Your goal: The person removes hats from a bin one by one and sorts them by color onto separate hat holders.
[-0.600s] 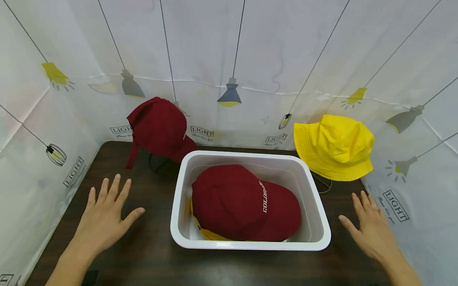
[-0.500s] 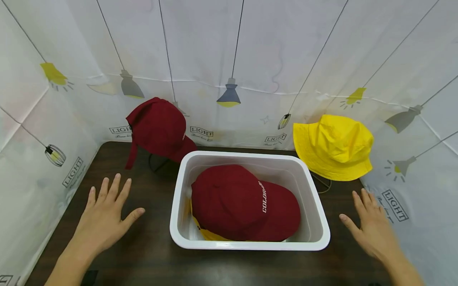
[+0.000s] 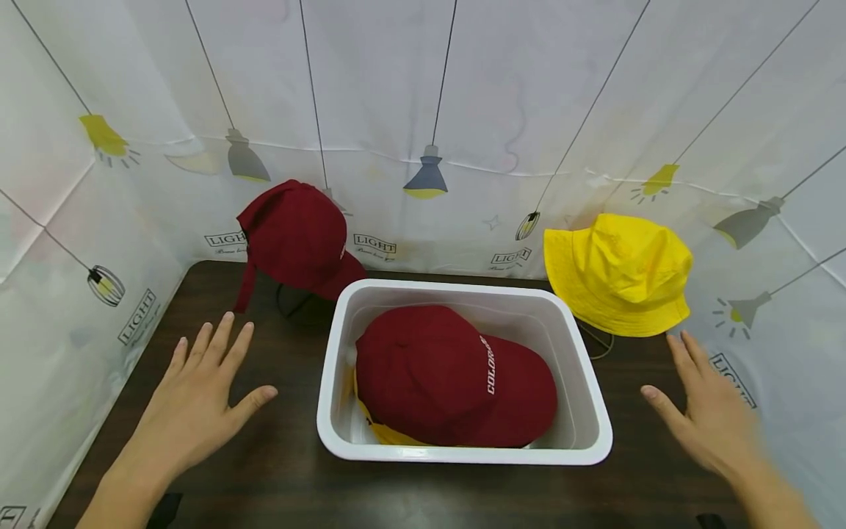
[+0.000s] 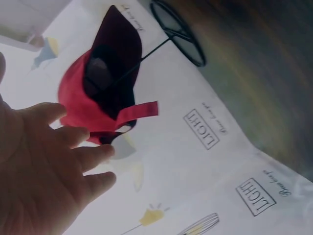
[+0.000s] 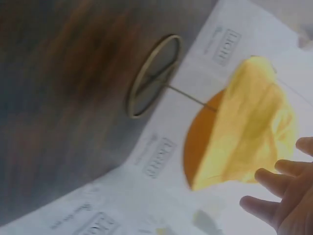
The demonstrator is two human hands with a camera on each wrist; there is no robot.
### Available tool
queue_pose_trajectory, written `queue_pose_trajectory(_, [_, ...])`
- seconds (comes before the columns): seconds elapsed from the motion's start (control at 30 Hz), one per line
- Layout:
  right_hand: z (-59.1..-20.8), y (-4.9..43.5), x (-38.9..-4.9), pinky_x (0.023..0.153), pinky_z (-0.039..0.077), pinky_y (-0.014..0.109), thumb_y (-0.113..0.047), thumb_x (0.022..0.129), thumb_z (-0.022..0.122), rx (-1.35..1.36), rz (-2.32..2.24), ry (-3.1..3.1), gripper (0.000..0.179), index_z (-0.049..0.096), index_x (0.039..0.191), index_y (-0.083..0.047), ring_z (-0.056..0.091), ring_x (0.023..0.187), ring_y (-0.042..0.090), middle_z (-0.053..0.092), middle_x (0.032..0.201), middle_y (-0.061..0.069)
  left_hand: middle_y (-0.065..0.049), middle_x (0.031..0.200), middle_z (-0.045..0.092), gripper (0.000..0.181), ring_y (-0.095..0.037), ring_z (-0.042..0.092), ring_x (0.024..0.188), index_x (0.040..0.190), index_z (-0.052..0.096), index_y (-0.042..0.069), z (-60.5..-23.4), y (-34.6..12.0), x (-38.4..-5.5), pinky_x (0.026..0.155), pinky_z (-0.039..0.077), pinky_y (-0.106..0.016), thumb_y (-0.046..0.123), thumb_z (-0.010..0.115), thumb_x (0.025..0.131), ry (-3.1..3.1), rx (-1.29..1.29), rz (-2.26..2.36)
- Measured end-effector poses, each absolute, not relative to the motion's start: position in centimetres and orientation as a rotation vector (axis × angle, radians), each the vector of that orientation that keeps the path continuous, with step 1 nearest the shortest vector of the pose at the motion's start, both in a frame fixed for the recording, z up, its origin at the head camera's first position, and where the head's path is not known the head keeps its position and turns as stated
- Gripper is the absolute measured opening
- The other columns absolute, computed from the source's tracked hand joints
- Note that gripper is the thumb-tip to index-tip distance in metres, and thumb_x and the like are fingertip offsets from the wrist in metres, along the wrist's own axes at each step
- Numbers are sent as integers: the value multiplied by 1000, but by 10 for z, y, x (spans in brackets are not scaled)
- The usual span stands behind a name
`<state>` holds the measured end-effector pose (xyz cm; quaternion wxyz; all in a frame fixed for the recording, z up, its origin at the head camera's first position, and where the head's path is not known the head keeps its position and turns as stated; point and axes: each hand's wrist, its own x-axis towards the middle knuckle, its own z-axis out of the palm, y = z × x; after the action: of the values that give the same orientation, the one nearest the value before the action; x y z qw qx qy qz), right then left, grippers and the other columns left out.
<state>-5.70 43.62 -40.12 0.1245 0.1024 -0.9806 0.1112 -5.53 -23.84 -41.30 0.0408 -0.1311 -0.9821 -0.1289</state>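
Observation:
A dark red baseball cap [image 3: 297, 235] with a hanging strap sits on a thin black wire stand [image 4: 178, 33] at the back left. My left hand [image 3: 192, 404] is in front of it, fingers spread and holding nothing. At the back right a yellow bucket hat [image 3: 621, 272] rests on a brass-coloured wire stand [image 5: 154, 76]. Below that hat is my right hand [image 3: 714, 411], fingers extended, with nothing in its grasp. Between the hands stands a white plastic tub [image 3: 463, 454]. Inside it lies another red cap [image 3: 423, 375] with white lettering, over something yellow [image 3: 390, 433] that is mostly hidden.
The dark wooden table [image 3: 396, 499] carries the tub and both stands. White sheeting [image 3: 463, 73] printed with lamps closes off the back and both sides, close behind the hats.
My right hand has moved forward and to the right, nearer the yellow hat. My left hand has shifted slightly forward toward the red cap. Hats and tub stay put.

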Motion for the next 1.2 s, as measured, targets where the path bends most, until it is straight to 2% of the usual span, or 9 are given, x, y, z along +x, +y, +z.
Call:
queue_pose_trajectory(0.1, [-387,427,-59,89,37,77,-39,101,68,319,293,-2839,89,18,169,-12,46,122,66,21,172,19,-24,173,9,97,-52,12,156,168,15,8,-408,-235,-54,125,-4,-61,63,57,100,-2985,-424,-431])
queue_pose_trajectory(0.2, [-373,417,-63,84,40,76,-38,98,71,365,276,-2808,90,21,168,-13,51,115,65,28,169,20,-24,173,12,97,-52,17,154,169,16,9,-403,-231,-52,127,1,-59,62,59,100,-2973,-450,-460])
queue_pose_trajectory(0.27, [-362,409,-65,84,41,75,-37,97,73,396,270,-2795,91,22,168,-13,52,115,64,31,168,21,-23,173,13,97,-53,22,153,169,17,9,-401,-228,-51,127,4,-58,61,60,99,-2961,-475,-470])
queue_pose_trajectory(0.4, [-343,391,-70,82,44,73,-38,94,76,463,242,-2787,93,25,168,-14,52,123,58,35,167,17,-19,173,18,95,-49,32,150,168,21,9,-398,-221,-48,125,18,-60,58,63,98,-2906,-546,-481])
queue_pose_trajectory(0.5, [-331,378,-74,81,47,71,-41,92,77,506,208,-2798,95,25,168,-15,52,129,53,36,167,14,-17,172,23,94,-46,41,146,167,25,11,-397,-216,-46,118,32,-62,56,67,97,-2855,-592,-484])
queue_pose_trajectory(0.63, [-319,365,-79,83,50,69,-45,91,77,575,158,-2811,96,27,167,-13,56,126,52,39,165,17,-13,172,26,92,-45,50,139,167,26,14,-397,-210,-46,108,43,-64,54,69,96,-2808,-636,-503])
queue_pose_trajectory(0.77, [-312,354,-83,87,50,66,-48,90,78,668,137,-2783,95,33,164,-8,60,120,52,43,161,20,-12,171,29,89,-42,53,137,167,28,15,-396,-205,-48,107,46,-63,50,70,97,-2768,-670,-508])
queue_pose_trajectory(1.03, [-298,327,-89,96,48,68,-45,85,83,772,189,-2778,93,43,160,-8,58,125,49,50,156,19,-6,166,40,83,-33,56,137,163,41,18,-391,-192,-57,105,49,-59,48,75,93,-2648,-732,-580])
queue_pose_trajectory(1.2, [-293,309,-91,99,48,68,-44,86,83,827,229,-2805,88,46,158,-8,57,127,47,51,154,19,-5,165,42,77,-31,57,136,160,46,14,-391,-185,-60,106,48,-59,41,75,94,-2615,-761,-624])
